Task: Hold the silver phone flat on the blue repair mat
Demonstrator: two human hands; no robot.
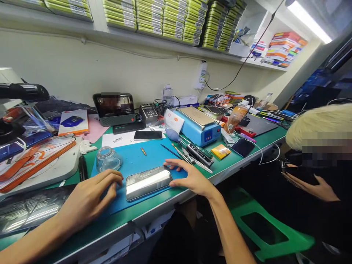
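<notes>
Your left hand and right hand rest open, holding nothing, at the phone's 9 and 3 o'clock ends. The phone lies on the blue mat, long axis running between them. Right fingertips appear to touch it; that hand is nearer.

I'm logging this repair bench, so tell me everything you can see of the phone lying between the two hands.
The phone lies flat on the blue mat near the bench's front edge, long side toward the person. Its glossy surface reflects light. The left hand rests beside one end, the right hand touches the other.
</notes>
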